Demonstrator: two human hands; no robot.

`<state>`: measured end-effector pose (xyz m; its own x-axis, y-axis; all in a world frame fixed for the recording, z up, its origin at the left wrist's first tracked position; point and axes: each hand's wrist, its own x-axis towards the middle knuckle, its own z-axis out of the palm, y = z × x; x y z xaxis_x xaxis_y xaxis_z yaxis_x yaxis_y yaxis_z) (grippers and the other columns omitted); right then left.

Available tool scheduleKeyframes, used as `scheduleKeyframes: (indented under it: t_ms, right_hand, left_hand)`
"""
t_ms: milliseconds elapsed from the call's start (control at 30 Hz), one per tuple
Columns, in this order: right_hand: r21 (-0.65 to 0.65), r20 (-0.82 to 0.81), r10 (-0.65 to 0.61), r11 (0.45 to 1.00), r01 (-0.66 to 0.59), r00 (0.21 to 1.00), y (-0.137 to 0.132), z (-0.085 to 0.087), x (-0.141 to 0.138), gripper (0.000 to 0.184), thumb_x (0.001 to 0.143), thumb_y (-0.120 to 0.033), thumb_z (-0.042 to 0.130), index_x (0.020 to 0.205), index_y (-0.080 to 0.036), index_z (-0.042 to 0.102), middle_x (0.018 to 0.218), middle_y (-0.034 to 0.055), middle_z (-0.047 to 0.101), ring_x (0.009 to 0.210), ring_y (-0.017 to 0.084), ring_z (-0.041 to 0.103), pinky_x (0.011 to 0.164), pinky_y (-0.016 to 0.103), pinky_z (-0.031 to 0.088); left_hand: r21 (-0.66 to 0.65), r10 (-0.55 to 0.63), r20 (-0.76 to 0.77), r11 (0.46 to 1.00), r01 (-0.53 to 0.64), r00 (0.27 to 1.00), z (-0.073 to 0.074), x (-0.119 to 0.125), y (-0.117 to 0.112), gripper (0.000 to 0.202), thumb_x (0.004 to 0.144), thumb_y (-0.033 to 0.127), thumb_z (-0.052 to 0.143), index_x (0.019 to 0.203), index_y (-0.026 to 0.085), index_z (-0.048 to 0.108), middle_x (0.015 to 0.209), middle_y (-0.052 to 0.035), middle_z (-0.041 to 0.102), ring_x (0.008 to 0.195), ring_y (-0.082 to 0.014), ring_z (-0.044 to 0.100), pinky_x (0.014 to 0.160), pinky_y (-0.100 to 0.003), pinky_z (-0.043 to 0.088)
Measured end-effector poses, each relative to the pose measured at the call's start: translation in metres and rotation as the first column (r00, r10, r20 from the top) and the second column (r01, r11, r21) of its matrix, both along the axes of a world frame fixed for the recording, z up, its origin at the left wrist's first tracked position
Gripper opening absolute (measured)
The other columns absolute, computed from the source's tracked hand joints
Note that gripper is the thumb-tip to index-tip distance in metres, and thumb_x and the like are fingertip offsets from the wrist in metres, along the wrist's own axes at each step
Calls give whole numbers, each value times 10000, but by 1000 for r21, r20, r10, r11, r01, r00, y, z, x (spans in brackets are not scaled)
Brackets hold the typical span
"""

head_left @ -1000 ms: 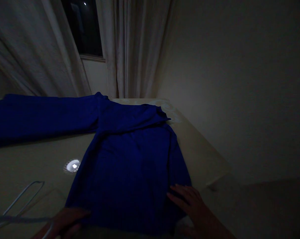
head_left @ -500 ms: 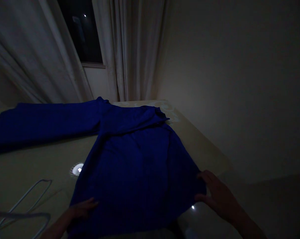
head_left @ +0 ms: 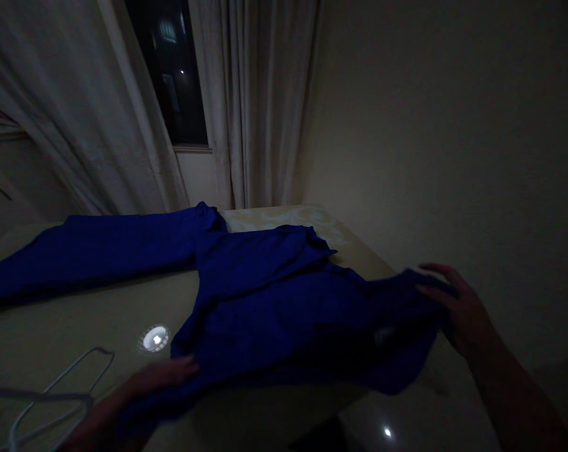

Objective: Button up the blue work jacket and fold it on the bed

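A dark blue long-sleeved garment (head_left: 265, 314), whose exact kind the dim light does not show, lies over the table. Its far part rests flat with a fold across it, while the near edge is raised off the surface. At the right, my right hand (head_left: 462, 307) is closed on the lifted corner, thumb and fingers pinching the cloth. My left hand (head_left: 156, 383), blurred by motion, grips the near left edge. Beyond, a second dark blue folded piece of clothing (head_left: 123, 245) stretches left and touches the first; whether they are joined is unclear.
Pale wire hangers (head_left: 53, 402) lie at the near left of the glossy table (head_left: 137, 301). A bright round light reflection (head_left: 154, 339) shows on its surface. Curtains (head_left: 265, 113) and a dark window (head_left: 175, 81) stand behind, a plain wall (head_left: 444, 138) to the right.
My right hand has moved up and right, raising the garment's near right corner off the table. The near edge has come up and bunched. The view has tilted up slightly.
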<state>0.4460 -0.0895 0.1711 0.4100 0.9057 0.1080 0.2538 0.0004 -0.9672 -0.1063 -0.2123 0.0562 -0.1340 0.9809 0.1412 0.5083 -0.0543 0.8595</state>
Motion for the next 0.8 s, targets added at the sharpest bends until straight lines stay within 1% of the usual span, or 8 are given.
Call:
scheduleKeyframes:
  t_ms: [100,200,267,333,433,500,667,800]
  right_hand:
    - [225,-186,80,974,-37,979,89,26,-40,656,655,-487,883,1219,-291,610,1059,28,718,912,217,716,749,313,608]
    - [249,-177,181,959,-134,967,150,22,-71,642,852,-622,697,1365,-292,498,1365,102,627,1161,238,662,926,427,594]
    - [230,47,201,951,-206,978,158,1,-84,661,903,-624,650,1418,-247,477,1461,153,559,1263,253,603,1006,470,547]
    - [194,303,271,921,-338,914,145,-30,-92,684,865,-596,727,1403,-216,543,1466,167,566,1335,286,554,1095,498,483]
    - [34,607,420,834,-550,675,114,-79,-96,782,738,-564,869,1418,-273,615,1506,121,577,1425,349,504,1209,534,383]
    - [-115,744,480,777,-618,465,98,-103,-99,816,750,-562,863,1486,-345,585,1558,80,551,1439,368,505,1212,553,387]
    - [-364,862,497,741,-564,98,86,-124,-115,443,985,-322,648,1426,-367,650,1382,54,694,1256,280,641,1094,445,479]
    - [-426,881,472,796,-431,1,102,-115,-98,343,1013,-144,501,1163,-280,778,1144,74,769,1115,263,674,1016,434,474]
  left_hand:
    - [362,93,56,926,-107,994,72,16,87,444,842,515,726,1276,423,714,1327,9,743,1286,-346,667,1135,-622,524]
    - [506,83,180,847,-165,980,96,22,155,841,815,483,810,1551,269,461,1640,-106,471,1505,-342,457,1086,-530,573]
    - [411,127,183,891,-193,975,73,14,171,823,851,522,756,1558,264,422,1643,-122,461,1465,-333,509,1008,-466,617]
    - [248,219,93,940,-235,971,29,2,164,764,863,599,676,1497,221,476,1534,-160,569,1310,-347,642,907,-466,644]
    - [24,210,-121,978,-208,970,-38,-10,137,868,828,722,597,1427,99,527,1364,-237,655,1163,-389,696,942,-538,607]
    - [30,185,-293,982,-185,938,-62,-14,125,876,852,738,545,1425,77,539,1317,-235,670,1191,-400,663,1056,-565,531]
    - [93,231,-498,972,-213,836,-64,-20,129,816,869,698,483,1405,89,572,1260,-222,681,1160,-408,639,1061,-571,488]
    - [-50,47,-381,996,-71,923,-57,12,103,460,956,524,454,1184,209,700,1127,-144,753,1005,-316,719,922,-455,573]
